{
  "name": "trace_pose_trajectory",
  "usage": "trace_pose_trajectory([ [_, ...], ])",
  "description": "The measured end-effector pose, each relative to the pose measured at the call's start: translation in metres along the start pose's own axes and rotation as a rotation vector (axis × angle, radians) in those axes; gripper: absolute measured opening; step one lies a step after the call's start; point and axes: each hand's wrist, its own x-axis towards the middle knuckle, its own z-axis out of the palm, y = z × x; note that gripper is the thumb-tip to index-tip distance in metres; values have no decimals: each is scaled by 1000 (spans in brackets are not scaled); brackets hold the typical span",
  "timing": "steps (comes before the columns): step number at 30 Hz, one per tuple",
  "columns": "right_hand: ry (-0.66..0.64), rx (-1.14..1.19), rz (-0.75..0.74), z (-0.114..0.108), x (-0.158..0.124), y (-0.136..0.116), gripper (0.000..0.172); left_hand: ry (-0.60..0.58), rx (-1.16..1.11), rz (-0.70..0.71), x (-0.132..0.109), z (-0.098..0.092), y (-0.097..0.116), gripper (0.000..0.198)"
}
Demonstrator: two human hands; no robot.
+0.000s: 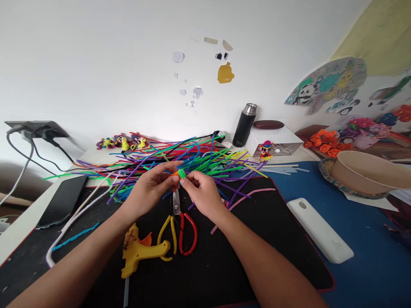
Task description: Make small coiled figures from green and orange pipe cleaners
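Observation:
Both hands meet above a black mat (224, 256), in front of a big pile of coloured pipe cleaners (180, 160). My left hand (152, 186) pinches a small orange pipe-cleaner piece (174, 174). My right hand (201, 191) pinches a green pipe cleaner (182, 173) that is curled against the orange piece. The fingers of both hands are closed on this little bundle. Directly below the hands lie scissors (176, 222) with one yellow and one red handle. A yellow glue gun (138, 250) lies beside them.
A black phone (62, 201) lies at the left, cables (22, 162) hang from a wall plug. A white flat device (319, 229) lies on the blue cloth at right. A black flask (244, 124), a white box (276, 139), a cardboard bowl (369, 173) and craft flowers (324, 143) stand behind.

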Motion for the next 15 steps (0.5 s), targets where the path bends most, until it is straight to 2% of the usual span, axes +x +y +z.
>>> trace_pose_trajectory([
  [5,-1,3,10,1,1,3,31,14,48,55,-1,2,-2,36],
  [15,-36,64,42,1,2,1,29,65,84,56,-1,0,-6,45],
])
